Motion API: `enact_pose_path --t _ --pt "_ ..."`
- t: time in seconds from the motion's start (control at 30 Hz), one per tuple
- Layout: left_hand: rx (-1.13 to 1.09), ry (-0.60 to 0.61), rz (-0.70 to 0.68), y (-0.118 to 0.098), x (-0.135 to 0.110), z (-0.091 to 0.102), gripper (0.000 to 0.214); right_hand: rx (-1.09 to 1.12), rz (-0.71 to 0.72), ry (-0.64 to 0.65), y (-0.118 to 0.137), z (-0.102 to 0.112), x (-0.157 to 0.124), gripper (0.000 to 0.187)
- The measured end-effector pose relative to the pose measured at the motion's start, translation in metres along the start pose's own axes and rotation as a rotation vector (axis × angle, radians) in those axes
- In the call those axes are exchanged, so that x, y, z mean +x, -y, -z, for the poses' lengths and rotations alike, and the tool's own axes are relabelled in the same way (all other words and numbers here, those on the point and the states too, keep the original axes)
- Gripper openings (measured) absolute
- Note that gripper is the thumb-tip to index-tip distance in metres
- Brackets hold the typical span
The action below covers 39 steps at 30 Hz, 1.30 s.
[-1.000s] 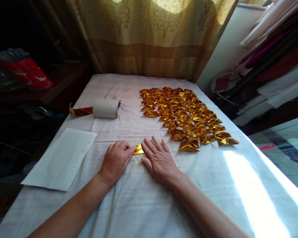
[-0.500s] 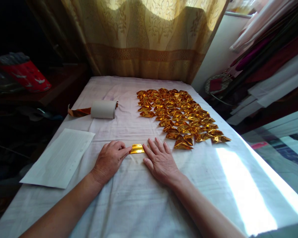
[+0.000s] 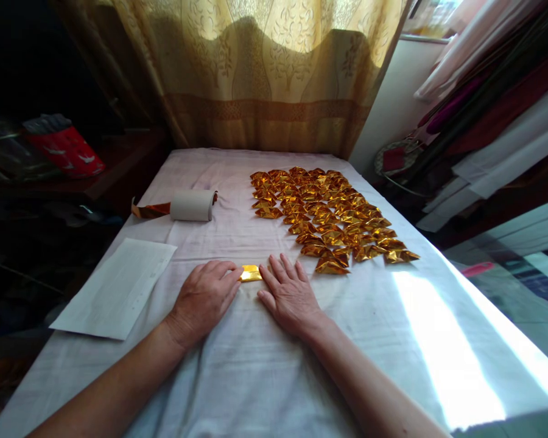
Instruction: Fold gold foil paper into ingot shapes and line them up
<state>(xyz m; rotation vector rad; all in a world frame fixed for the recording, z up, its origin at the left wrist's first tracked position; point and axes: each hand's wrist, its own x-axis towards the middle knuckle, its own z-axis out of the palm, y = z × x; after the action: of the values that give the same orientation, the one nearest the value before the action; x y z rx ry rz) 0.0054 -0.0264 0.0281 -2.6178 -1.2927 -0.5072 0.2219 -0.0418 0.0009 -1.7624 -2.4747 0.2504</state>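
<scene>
Compared with half a second before, the person's bare left hand has moved a little closer to the bare right hand, and its fingers lie flatter. Between them I see one small, flat strip of shiny gold foil, resting on the white, wrinkled cloth which covers the table. Left fingers cover the left end of this strip; whether they pinch it or only press it, I cannot tell. On its other end rest the fingertips of the right hand, which is spread flat, palm down, and grasps nothing. Beyond the right hand lie many folded, pointed pieces of gold foil, in close rows. Farther off, to the left, lies a pale, whitish cylinder, and nearer, one white rectangular paper sheet.
</scene>
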Motion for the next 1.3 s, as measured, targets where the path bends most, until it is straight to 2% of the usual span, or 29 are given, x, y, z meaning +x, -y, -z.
enact_pose_path --t 0.17,0.33,0.57,0.73,0.83,0.93,1.17,1.3 --pt "-0.063 0.175 0.216 -0.019 0.026 -0.015 0.021 0.007 0.02 -0.071 -0.001 -0.002 -0.003 0.052" --pt "-0.143 0.307 0.221 -0.017 0.037 -0.012 0.011 0.096 0.049 -0.185 -0.006 -0.002 -0.005 0.043" --pt "-0.188 0.325 0.234 -0.024 0.038 -0.005 0.015 0.222 0.073 -0.338 -0.012 -0.008 -0.003 0.012" --pt "-0.216 0.242 0.136 -0.025 0.028 -0.003 0.035 0.203 0.121 -0.388 -0.011 -0.008 -0.003 0.012" --pt "-0.29 0.193 0.073 -0.021 0.019 -0.006 0.021 0.209 0.142 -0.39 -0.01 -0.006 -0.004 0.013" --pt "-0.4 0.126 0.06 -0.013 0.01 -0.014 0.02 0.237 0.17 -0.349 -0.008 -0.006 -0.004 0.014" --pt "-0.577 0.039 0.038 0.014 0.002 -0.026 0.022 0.244 0.216 -0.3 -0.011 -0.008 -0.004 0.051" --pt "-0.629 0.031 -0.007 0.023 0.002 -0.027 0.022 0.141 0.307 -0.332 -0.013 -0.004 0.0 0.037"
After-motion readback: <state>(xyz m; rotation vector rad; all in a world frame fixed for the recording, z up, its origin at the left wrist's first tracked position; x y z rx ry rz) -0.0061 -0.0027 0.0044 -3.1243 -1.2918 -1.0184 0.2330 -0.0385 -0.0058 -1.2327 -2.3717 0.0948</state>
